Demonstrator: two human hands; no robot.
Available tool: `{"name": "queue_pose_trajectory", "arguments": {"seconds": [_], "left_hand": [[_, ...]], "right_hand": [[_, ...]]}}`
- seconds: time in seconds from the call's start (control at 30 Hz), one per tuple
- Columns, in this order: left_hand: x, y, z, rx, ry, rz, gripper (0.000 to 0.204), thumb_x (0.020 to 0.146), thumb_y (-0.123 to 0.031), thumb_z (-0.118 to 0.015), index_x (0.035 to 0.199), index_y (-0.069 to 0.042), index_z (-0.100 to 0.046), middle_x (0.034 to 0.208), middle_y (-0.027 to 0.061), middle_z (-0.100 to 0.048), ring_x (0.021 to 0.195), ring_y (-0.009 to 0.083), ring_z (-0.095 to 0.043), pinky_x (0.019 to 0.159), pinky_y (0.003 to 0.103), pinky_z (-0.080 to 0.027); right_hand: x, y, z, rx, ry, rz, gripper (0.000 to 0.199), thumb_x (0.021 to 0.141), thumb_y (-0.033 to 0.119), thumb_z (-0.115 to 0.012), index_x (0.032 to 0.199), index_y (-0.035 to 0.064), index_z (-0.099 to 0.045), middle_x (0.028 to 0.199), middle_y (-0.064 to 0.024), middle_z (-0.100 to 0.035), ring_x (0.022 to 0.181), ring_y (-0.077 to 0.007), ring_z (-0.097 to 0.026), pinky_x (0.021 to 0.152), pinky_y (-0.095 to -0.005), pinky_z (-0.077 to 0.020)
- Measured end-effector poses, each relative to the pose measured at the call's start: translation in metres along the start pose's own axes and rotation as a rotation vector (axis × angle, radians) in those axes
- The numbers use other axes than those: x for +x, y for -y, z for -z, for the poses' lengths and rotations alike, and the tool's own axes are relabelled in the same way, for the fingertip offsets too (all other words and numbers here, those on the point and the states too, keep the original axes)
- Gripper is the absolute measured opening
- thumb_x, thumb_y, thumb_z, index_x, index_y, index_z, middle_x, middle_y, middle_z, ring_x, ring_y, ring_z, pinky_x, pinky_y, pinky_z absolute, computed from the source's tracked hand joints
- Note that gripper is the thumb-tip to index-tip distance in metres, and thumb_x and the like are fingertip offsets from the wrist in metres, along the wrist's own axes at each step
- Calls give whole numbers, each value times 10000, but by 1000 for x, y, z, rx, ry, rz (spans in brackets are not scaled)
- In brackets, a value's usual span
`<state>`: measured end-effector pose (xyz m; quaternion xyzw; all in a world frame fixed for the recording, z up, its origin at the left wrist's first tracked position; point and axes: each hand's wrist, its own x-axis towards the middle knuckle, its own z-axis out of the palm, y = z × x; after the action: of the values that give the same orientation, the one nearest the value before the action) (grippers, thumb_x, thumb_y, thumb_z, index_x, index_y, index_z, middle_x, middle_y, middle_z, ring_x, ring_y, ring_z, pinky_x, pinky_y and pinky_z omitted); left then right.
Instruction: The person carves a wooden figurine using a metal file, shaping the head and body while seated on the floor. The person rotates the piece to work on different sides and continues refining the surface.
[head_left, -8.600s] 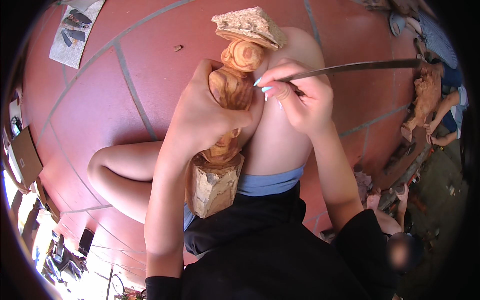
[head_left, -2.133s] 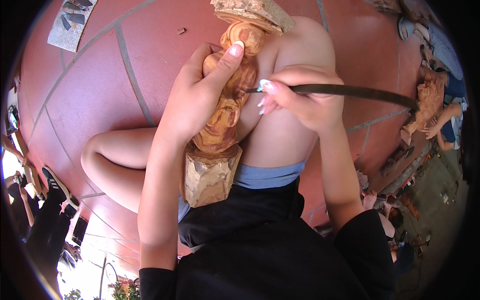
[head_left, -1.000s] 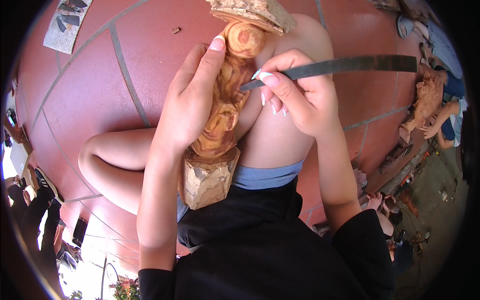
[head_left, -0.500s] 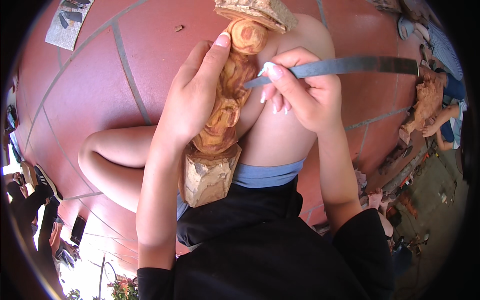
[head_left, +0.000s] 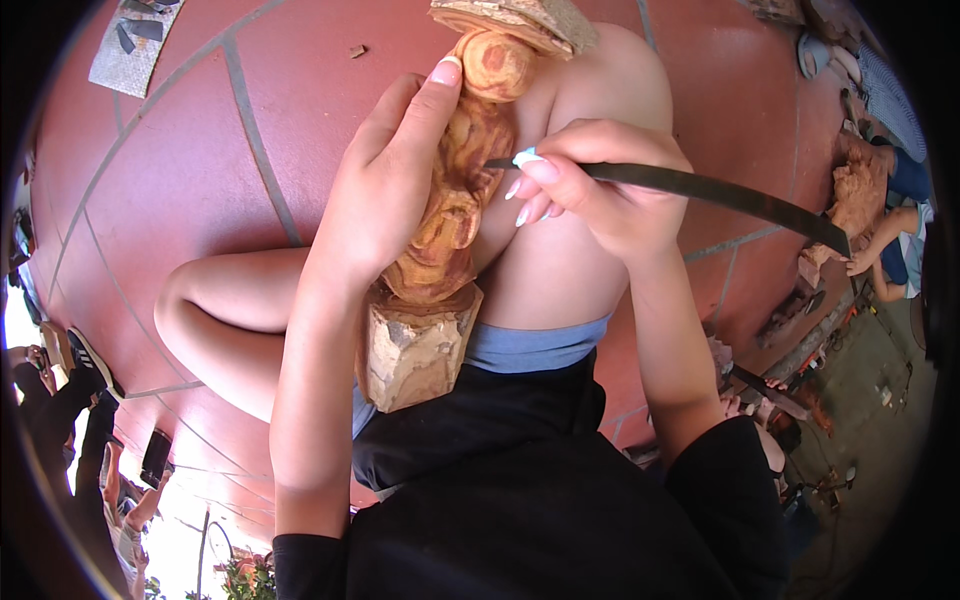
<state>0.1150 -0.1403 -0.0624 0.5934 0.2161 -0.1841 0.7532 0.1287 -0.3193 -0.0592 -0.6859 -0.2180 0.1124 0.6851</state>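
Head feed, what I've got: carved orange-brown wooden figure (head_left: 452, 225) lies lengthwise over the person's bare legs (head_left: 575, 255), ball-shaped knob (head_left: 497, 67) toward the right knee, rough pale faceted block (head_left: 420, 345) at the near end against the black clothing (head_left: 560, 490). A second rough pale block (head_left: 520, 22) caps the far end, clipped by the frame edge.

My left hand (head_left: 385, 190) is wrapped on the figure's left flank, thumb up along it, tip just beside the knob. Other fingers mostly hidden behind the wood; can't read their spread.

My right hand (head_left: 625, 190) pinches a long dark flat curved metal strip (head_left: 740, 198) between thumb and index, remaining fingers curled below. Strip's tip is at the right side of the carved midsection; contact too fine to confirm. Its tail sweeps out right.

Around: red tiled floor (head_left: 170, 170), small brown chip (head_left: 358, 51), pale textured sheet (head_left: 118, 72) with dark flat pieces (head_left: 147, 29) far left. Far right, another person's hand (head_left: 862, 262) at a rough reddish-brown wood piece (head_left: 858, 195).
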Motion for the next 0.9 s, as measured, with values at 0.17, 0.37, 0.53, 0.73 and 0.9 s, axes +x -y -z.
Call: {"name": "queue_pose_trajectory", "arguments": {"seconds": [0.17, 0.37, 0.53, 0.73, 0.9], "left_hand": [[-1, 1, 3, 48, -3, -21, 426, 1011, -375, -452, 993, 26, -595, 858, 48, -593, 822, 90, -505, 773, 256, -437], [-1, 1, -1, 7, -11, -24, 431, 1010, -376, -453, 1002, 30, -598, 860, 49, -595, 828, 93, -511, 773, 258, -441], [-3, -4, 1, 63, -14, -17, 440, 1007, -380, -459, 1026, 35, -603, 879, 62, -609, 832, 101, -524, 769, 261, -448], [-2, 0, -1, 36, -26, -28, 447, 1005, -381, -463, 1034, 41, -607, 886, 66, -615, 829, 107, -540, 758, 263, -457], [-1, 0, -1, 17, -14, -40, 452, 1005, -389, -461, 1031, 38, -607, 884, 69, -619, 826, 102, -547, 754, 260, -461]], "right_hand": [[-9, -2, 8, 17, 17, -61, 62, 877, -31, -619, 850, -84, -637, 702, -151, -669, 540, -184, -659, 462, -262, -530], [-2, 3, -1, 1, 2, -67, 65, 880, -33, -614, 858, -87, -644, 693, -156, -663, 539, -194, -660, 458, -270, -535], [-6, -4, 4, 7, 2, -25, 78, 886, -27, -609, 855, -89, -646, 697, -157, -664, 553, -197, -666, 468, -276, -543], [-7, -4, 4, -26, 22, -28, 74, 885, -26, -611, 873, -85, -655, 705, -150, -670, 581, -196, -677, 479, -262, -542], [-4, -4, 2, -63, 15, 7, 75, 884, -23, -613, 889, -79, -662, 711, -143, -674, 594, -192, -680, 486, -257, -540]]}}
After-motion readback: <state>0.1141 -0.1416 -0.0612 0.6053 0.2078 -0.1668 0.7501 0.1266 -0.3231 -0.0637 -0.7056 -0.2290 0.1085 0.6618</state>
